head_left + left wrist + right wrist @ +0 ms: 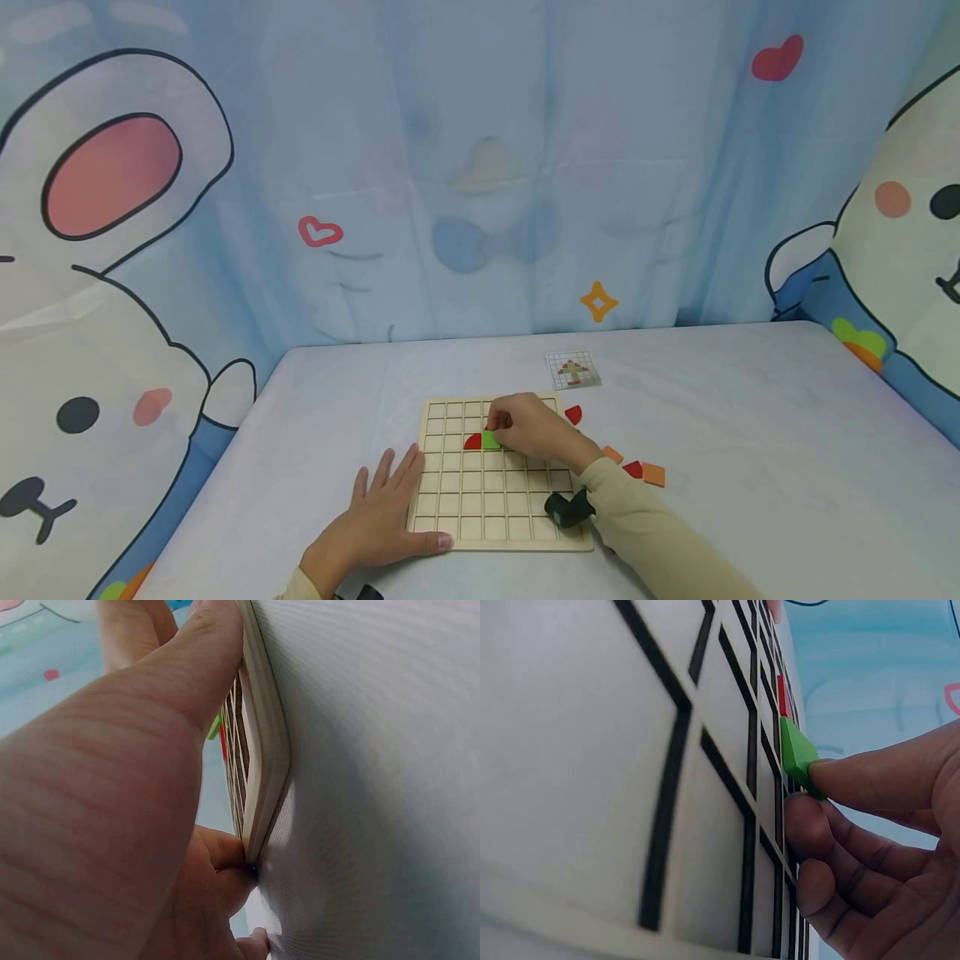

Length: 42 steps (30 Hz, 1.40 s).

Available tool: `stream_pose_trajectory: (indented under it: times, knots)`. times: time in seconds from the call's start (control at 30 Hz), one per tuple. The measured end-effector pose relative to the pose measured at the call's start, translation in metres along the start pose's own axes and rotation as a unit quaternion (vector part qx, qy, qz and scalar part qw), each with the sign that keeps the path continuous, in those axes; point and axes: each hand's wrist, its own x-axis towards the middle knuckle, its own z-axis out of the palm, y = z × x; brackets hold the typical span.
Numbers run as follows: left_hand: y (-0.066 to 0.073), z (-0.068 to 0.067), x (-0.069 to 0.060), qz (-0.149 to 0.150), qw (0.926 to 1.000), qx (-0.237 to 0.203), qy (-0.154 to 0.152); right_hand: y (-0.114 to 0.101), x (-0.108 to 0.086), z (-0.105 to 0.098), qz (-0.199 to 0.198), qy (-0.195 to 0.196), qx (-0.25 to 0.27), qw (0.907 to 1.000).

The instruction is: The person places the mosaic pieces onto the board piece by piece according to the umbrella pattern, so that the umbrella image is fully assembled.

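A wooden grid board point(457, 500) lies on the table. In the head view a red quarter-round piece point(472, 442) sits in its upper part, beside a green square point(491, 440). My right hand point(532, 429) pinches the green square between thumb and fingertips; in the right wrist view the green piece point(798, 752) stands tilted at the board's surface, with a red piece point(782, 696) beyond it. Another bit of red shows just above the green square, mostly hidden by the fingers. My left hand point(382, 517) rests with spread fingers along the board's left edge, its thumb at the near edge.
A card with a gridded picture point(573, 370) lies behind the board. To the right are red pieces point(573, 414) point(633, 470) and orange pieces point(654, 475) point(612, 454), close to the right forearm. A patterned curtain point(480, 167) hangs behind the table.
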Motion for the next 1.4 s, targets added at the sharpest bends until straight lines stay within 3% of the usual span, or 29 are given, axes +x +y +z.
stream_pose_trajectory:
  times: [0.57, 1.1, 1.4]
  knots:
    - [0.001, 0.001, 0.000, 0.004, 1.0000, 0.002, 0.004, -0.008, -0.001, 0.004, 0.010, 0.019, -0.073, 0.9971]
    - [-0.002, 0.003, 0.001, 0.008, 0.9999, -0.001, 0.009, -0.011, -0.010, -0.004, 0.001, 0.013, -0.062, 0.9980]
    - [-0.003, 0.004, 0.002, 0.011, 0.9999, -0.006, 0.009, 0.000, -0.025, -0.025, 0.003, 0.036, -0.064, 0.9973]
